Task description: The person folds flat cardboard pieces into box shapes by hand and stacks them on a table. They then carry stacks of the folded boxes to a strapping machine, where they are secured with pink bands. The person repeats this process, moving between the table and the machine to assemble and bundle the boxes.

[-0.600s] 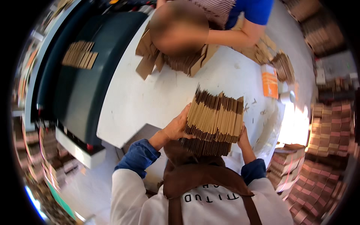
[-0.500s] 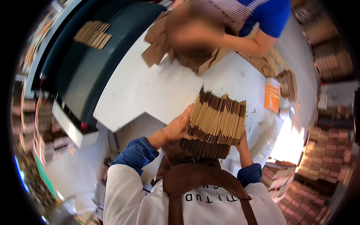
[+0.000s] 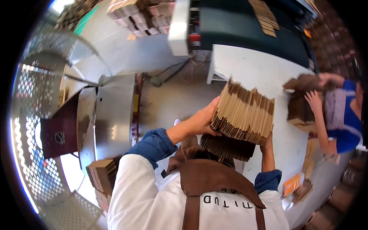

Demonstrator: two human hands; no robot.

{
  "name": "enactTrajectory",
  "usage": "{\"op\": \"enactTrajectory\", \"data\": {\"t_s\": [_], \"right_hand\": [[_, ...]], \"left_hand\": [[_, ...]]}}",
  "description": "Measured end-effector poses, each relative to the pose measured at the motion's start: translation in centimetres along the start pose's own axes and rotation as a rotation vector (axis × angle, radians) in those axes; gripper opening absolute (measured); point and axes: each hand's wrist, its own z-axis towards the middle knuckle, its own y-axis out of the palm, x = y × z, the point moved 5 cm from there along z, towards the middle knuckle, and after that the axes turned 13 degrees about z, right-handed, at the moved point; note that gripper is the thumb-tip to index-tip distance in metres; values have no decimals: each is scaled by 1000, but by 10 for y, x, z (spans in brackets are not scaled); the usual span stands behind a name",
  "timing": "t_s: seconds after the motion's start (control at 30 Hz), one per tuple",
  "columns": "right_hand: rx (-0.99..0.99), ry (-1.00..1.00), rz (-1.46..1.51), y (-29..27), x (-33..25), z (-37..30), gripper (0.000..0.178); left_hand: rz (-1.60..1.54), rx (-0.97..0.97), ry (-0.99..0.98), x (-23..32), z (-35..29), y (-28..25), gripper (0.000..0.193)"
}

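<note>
A thick bundle of folded brown cardboard pieces, packed on edge with uneven tops, is held in front of my chest. My left hand is closed on its left end, fingers wrapped round the lower corner. At the other end, my right hand presses against the bundle's side, its fingers mostly hidden behind the cardboard. A darker lower layer of cardboard edges shows under the bundle, close to my brown apron. Beyond and to the right of the bundle lies the white table.
A machine with a bare metal top stands at left, beside tied cardboard stacks. A dark conveyor belt carries flat cardboard pieces. At right, a co-worker handles a cardboard pile. Cables lie on the floor.
My view has swung left, bringing the metal-topped machine into sight and shifting the table and co-worker rightward. The cardboard bundle stays between my two hands.
</note>
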Motion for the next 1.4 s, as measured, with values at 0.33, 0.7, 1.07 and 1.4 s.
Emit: {"op": "enactTrajectory", "data": {"t_s": [0.33, 0.7, 1.07, 1.4], "right_hand": [[-536, 361, -676, 506, 254, 87, 58], [-987, 568, -962, 751, 513, 97, 78], [-1284, 689, -1227, 860, 582, 148, 83], [-1350, 829, -1551, 995, 643, 148, 93]], "left_hand": [[-460, 430, -792, -300, -341, -203, 57], [-548, 711, -1224, -451, -612, -274, 69], [-947, 1040, -1329, -453, -593, -331, 67], [-1003, 1043, -1505, -453, -585, -493, 45]]}}
